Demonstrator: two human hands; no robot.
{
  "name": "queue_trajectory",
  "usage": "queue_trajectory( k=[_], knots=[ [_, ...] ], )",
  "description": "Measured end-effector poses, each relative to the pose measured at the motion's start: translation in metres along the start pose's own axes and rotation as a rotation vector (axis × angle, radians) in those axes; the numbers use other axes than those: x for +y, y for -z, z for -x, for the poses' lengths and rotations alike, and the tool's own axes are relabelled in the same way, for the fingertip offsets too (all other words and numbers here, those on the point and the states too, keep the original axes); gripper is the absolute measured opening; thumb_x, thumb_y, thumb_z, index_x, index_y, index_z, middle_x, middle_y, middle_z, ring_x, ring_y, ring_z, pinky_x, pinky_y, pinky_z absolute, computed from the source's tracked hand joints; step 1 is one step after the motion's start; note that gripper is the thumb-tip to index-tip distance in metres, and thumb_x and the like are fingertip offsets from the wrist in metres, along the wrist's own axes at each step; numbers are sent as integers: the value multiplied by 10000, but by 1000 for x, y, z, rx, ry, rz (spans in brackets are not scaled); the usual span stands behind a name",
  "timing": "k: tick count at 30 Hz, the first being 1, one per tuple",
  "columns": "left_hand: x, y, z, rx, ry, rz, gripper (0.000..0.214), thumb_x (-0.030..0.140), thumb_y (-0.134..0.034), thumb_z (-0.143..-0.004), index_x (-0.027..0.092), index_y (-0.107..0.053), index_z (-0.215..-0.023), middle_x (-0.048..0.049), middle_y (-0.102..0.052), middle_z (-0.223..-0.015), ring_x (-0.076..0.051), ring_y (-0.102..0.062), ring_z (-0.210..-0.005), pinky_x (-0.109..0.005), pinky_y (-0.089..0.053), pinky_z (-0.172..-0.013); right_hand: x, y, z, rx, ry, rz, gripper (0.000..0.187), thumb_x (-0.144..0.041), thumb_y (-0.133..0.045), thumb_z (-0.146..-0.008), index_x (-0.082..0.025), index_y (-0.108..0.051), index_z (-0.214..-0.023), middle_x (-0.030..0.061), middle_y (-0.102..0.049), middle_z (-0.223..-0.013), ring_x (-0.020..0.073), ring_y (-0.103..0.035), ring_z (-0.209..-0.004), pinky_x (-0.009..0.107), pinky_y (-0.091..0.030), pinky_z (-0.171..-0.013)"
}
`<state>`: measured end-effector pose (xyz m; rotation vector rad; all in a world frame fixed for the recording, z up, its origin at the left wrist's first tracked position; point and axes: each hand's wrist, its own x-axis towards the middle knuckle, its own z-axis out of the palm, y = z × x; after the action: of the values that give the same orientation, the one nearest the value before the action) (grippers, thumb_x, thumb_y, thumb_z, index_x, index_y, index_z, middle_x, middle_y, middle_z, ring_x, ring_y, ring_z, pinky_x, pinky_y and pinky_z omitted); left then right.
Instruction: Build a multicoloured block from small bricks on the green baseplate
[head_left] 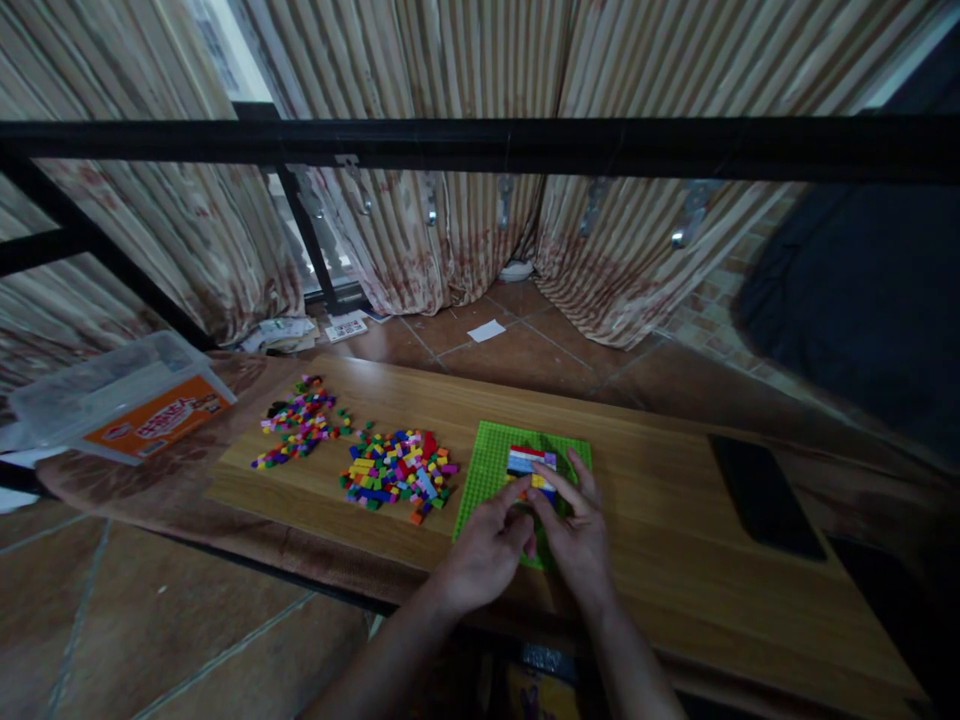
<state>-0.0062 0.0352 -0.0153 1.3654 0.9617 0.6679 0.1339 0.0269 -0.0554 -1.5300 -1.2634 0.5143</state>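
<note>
A green baseplate lies on the wooden board, with a small build of toy bricks in red, white, blue, yellow and dark rows on it. My left hand is at the build's near side, its fingers curled in and thumb and forefinger together at the lower bricks. Whatever its fingertips pinch is too small and covered to make out. My right hand reaches over the build's right part, fingers stretched apart. Its forefinger touches the upper bricks and its thumb comes close to the left fingertips. Both hands partly hide the build.
Loose bricks form one pile left of the baseplate and another pile farther left. A clear plastic box with an orange label stands at far left. A dark flat device lies right. A black rail crosses before striped curtains.
</note>
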Motion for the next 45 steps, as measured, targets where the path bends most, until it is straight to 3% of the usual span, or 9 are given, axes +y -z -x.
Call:
queue_trajectory(
  k=[9, 18, 28, 36, 41, 45],
  knots=[
    [-1, -3, 0, 22, -16, -147, 535, 248, -400, -876, 178, -357, -1405, 34, -583, -644, -127, -519, -577, -241, -413, -600, -7, 5, -2, 28, -105, -66, 395, -436, -597, -792, -278, -628, -1153, 68, -475, -1354, 239, -394, -1280, 464, -295, -1065],
    [6, -5, 2, 54, -50, -377, 533, 232, -378, -876, 171, -359, -1405, -11, -642, -703, -163, -581, -619, -275, -468, -636, -4, -10, -12, 104, -215, -100, 490, -440, -613, -752, -213, -586, -1185, 85, -613, -1196, 237, -547, -1112, 439, -385, -987],
    [2, -10, 2, 91, -100, -643, 547, 242, -350, -886, 134, -324, -1422, -130, -682, -1038, -237, -653, -840, -353, -495, -776, -13, -17, -14, 124, -310, -196, 497, -392, -622, -715, -177, -586, -1161, 88, -665, -1094, 218, -624, -982, 391, -460, -904],
    [-2, -10, 9, 108, -113, -594, 562, 236, -370, -879, 127, -313, -1427, -80, -688, -823, -206, -627, -704, -307, -486, -682, -4, -18, -17, 112, -319, -251, 506, -398, -645, -691, -189, -600, -1149, 80, -666, -1111, 218, -621, -998, 395, -452, -918],
    [-4, -4, 22, 154, -99, -534, 544, 243, -378, -881, 143, -336, -1414, -32, -644, -724, -180, -587, -639, -283, -467, -631, -10, -18, -18, 113, -354, -398, 522, -392, -682, -655, -194, -604, -1131, 72, -676, -1080, 210, -631, -957, 393, -474, -882],
    [-8, 9, 35, 194, -122, -491, 536, 262, -392, -890, 149, -345, -1411, -22, -629, -694, -172, -579, -618, -276, -469, -621, -7, -10, -11, 220, -372, -461, 485, -424, -681, -661, -190, -631, -1083, 80, -673, -1084, 216, -630, -963, 398, -483, -861]
  ],
)
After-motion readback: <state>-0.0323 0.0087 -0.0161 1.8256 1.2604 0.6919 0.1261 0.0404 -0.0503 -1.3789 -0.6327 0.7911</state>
